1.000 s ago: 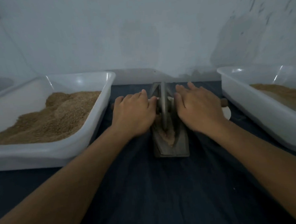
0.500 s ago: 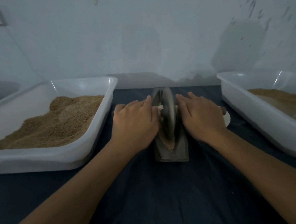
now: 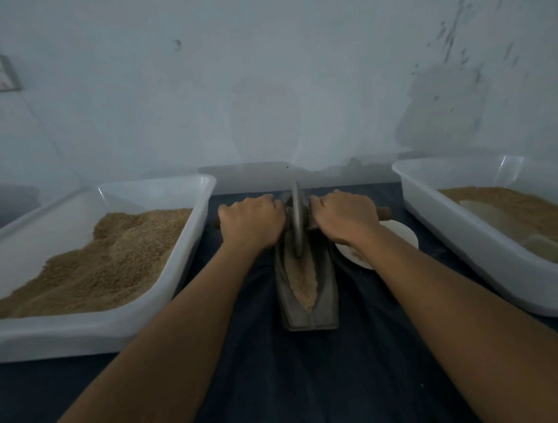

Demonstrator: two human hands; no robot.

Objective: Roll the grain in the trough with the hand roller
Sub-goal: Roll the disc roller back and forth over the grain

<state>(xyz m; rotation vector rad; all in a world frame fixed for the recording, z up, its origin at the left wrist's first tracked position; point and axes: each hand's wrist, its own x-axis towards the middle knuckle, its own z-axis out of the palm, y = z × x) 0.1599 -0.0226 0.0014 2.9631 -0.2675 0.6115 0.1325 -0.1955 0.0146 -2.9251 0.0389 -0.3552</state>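
Note:
A narrow grey metal trough (image 3: 325, 309) lies lengthwise on the dark cloth in the middle, with pale crushed grain (image 3: 302, 283) along its groove. The hand roller's metal disc (image 3: 298, 221) stands upright in the far half of the trough. A wooden axle passes through the disc, and its right end (image 3: 384, 213) shows beyond my right hand. My left hand (image 3: 252, 224) grips the axle left of the disc, fingers curled over it. My right hand (image 3: 344, 217) grips the axle right of the disc in the same way.
A large white tub (image 3: 164, 275) heaped with brown grain stands at the left. Another white tub (image 3: 460, 244) with grain and a pale scoop stands at the right. A small white dish (image 3: 398, 237) lies under my right wrist. The wall rises close behind.
Both hands have pushed the roller away from me along the trough, uncovering more grain at the near end. The fingers have curled from lying flat to gripping the axle.

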